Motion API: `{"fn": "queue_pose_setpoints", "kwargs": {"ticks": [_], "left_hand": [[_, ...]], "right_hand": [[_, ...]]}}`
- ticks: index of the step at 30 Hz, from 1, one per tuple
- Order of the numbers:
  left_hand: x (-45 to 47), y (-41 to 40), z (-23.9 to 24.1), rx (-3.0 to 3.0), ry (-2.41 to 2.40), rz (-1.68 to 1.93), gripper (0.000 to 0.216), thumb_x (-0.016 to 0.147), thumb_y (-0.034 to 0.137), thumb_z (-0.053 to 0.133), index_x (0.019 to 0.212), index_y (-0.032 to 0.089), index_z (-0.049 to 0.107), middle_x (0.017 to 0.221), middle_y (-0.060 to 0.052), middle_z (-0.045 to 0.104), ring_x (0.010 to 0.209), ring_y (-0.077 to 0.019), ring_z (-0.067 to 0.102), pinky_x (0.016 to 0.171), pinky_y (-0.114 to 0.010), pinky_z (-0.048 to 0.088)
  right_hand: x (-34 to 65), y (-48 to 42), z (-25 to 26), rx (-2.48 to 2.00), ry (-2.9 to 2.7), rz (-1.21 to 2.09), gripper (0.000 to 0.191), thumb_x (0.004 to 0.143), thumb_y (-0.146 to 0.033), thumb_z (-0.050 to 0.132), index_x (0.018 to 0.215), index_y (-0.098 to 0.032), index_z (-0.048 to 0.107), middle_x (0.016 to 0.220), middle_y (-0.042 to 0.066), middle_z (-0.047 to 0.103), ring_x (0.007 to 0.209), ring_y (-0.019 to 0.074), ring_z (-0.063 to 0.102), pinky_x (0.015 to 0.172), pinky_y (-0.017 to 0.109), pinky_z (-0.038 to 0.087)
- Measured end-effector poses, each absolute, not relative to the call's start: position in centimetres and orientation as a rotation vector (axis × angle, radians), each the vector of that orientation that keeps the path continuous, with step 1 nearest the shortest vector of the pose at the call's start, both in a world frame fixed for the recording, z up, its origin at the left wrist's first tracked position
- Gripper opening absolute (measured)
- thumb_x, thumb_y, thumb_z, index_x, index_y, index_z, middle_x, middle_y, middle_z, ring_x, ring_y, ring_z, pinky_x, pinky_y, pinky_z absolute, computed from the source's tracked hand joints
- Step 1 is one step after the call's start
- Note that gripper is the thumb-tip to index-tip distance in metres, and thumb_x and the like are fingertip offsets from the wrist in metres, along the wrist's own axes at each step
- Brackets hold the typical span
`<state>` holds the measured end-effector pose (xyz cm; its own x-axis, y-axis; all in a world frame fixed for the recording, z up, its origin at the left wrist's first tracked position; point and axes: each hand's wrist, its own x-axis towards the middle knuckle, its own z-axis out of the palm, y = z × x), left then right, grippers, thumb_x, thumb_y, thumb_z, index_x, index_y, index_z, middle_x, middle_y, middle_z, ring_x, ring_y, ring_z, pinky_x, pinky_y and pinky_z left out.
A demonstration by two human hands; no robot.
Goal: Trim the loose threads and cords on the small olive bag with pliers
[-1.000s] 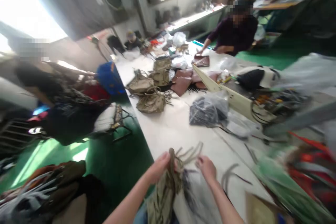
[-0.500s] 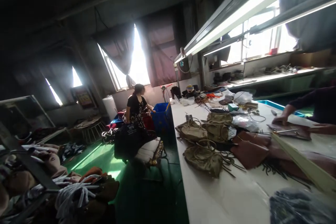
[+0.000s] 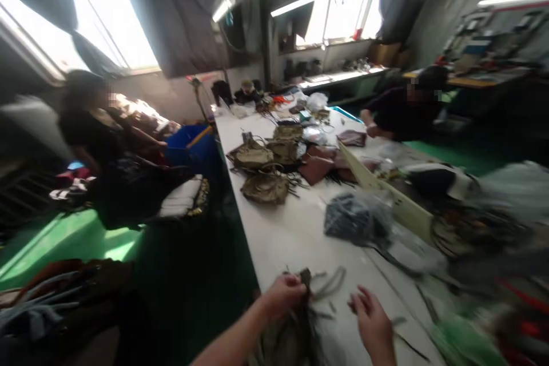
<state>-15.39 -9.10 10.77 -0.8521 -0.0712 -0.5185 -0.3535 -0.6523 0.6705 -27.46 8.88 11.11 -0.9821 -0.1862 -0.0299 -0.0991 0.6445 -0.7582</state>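
Note:
Low in the view, my left hand (image 3: 285,295) is closed, pinching an edge of an olive-green bag (image 3: 285,340) at the near end of the white table (image 3: 274,240). Motion blur hides the bag's exact shape. To its right, my right hand (image 3: 369,317) hovers over the tabletop with fingers parted and slightly curled, nothing visible in them. Between the hands lies a looped olive strap (image 3: 334,283), along with small loose strap pieces.
Further up the table sit several olive bags (image 3: 266,187), brown leather pieces (image 3: 319,164) and a plastic-wrapped dark bundle (image 3: 354,218). A cream board (image 3: 386,197) runs along the middle. One person (image 3: 98,137) sits left by a blue bin (image 3: 189,146); another person (image 3: 403,106) works across the table.
My view has swung right and down, bringing both my hands and the near olive bag into sight. The seated person at left now appears larger and nearer the left edge.

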Motion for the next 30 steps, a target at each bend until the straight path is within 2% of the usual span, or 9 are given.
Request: {"fn": "queue_pose_setpoints", "kwargs": {"ticks": [2,5,7,11,13,20,24,28,30], "left_hand": [[-15.0,-9.0,9.4,-0.729,1.192,2.611,0.055,0.050,0.056,0.109,0.074,0.016,0.079,0.086,-0.010,0.077,0.078,-0.0174,0.068,0.080,-0.030,0.055],[-15.4,-9.0,7.9,-0.642,1.149,2.585,0.049,0.066,0.047,0.106,0.090,0.010,0.085,0.086,-0.010,0.077,0.077,-0.0146,0.065,0.077,-0.026,0.051],[-15.6,-8.9,7.8,-0.593,1.149,2.572,0.049,0.071,0.046,0.103,0.095,0.008,0.086,0.087,-0.011,0.078,0.075,-0.0136,0.063,0.074,-0.025,0.048],[-15.8,-8.9,8.7,-0.517,1.154,2.581,0.055,0.072,0.052,0.102,0.100,0.008,0.086,0.103,-0.016,0.080,0.091,-0.0208,0.069,0.088,-0.030,0.050],[-15.9,-8.8,9.0,-0.502,1.149,2.592,0.057,0.070,0.053,0.103,0.099,0.008,0.085,0.104,-0.016,0.080,0.097,-0.0238,0.069,0.093,-0.033,0.050],[-16.0,-8.7,8.5,-0.488,1.143,2.584,0.047,0.072,0.046,0.103,0.093,0.008,0.084,0.086,-0.009,0.073,0.080,-0.0159,0.059,0.080,-0.029,0.044],[-16.2,-8.6,9.8,-0.526,1.187,2.586,0.053,0.063,0.055,0.104,0.086,0.012,0.083,0.081,-0.006,0.069,0.078,-0.0160,0.055,0.081,-0.031,0.043],[-16.4,-7.7,12.4,-0.633,1.322,2.534,0.059,0.040,0.063,0.106,0.055,0.020,0.069,0.062,0.000,0.051,0.059,-0.0137,0.043,0.070,-0.038,0.040],[-16.9,-7.7,12.4,-0.740,1.392,2.482,0.061,0.029,0.066,0.106,0.054,0.022,0.071,0.063,-0.005,0.057,0.057,-0.0177,0.050,0.068,-0.043,0.041]], "right_hand": [[-24.7,13.5,12.2,-0.193,2.665,-1.363,0.062,0.100,-0.072,0.054,0.113,-0.016,0.077,0.091,0.011,0.080,0.077,0.0241,0.077,0.078,0.039,0.066],[-22.2,14.2,14.2,-0.308,2.511,-1.526,0.046,0.100,-0.061,0.059,0.105,-0.019,0.077,0.092,0.012,0.081,0.085,0.0274,0.078,0.082,0.037,0.063],[-21.7,12.7,15.1,-0.440,2.519,-1.480,0.038,0.104,-0.053,0.057,0.103,-0.020,0.076,0.095,0.012,0.081,0.088,0.0255,0.076,0.081,0.035,0.061],[-21.8,10.6,15.3,-0.652,2.592,-1.460,0.031,0.106,-0.041,0.057,0.103,-0.019,0.079,0.098,0.011,0.081,0.086,0.0215,0.072,0.079,0.031,0.058],[-21.9,10.2,14.9,-0.691,2.640,-1.456,0.028,0.106,-0.035,0.058,0.103,-0.017,0.080,0.098,0.010,0.081,0.083,0.0194,0.071,0.080,0.030,0.057],[-22.2,8.8,14.8,-0.866,2.737,-1.255,0.032,0.106,-0.023,0.049,0.109,-0.012,0.080,0.103,0.010,0.080,0.090,0.0182,0.074,0.087,0.028,0.055],[-22.8,9.1,14.5,-1.017,2.734,-1.223,0.030,0.103,-0.024,0.053,0.105,-0.017,0.081,0.101,0.010,0.082,0.091,0.0214,0.078,0.088,0.029,0.059],[-24.1,10.8,12.1,-1.089,2.738,-1.240,0.029,0.098,-0.039,0.061,0.105,-0.025,0.085,0.103,0.012,0.085,0.093,0.0277,0.082,0.088,0.037,0.067],[-25.6,11.1,10.3,-1.088,2.775,-1.255,0.028,0.091,-0.047,0.067,0.100,-0.031,0.088,0.100,0.013,0.085,0.088,0.0330,0.083,0.084,0.045,0.070]]}}
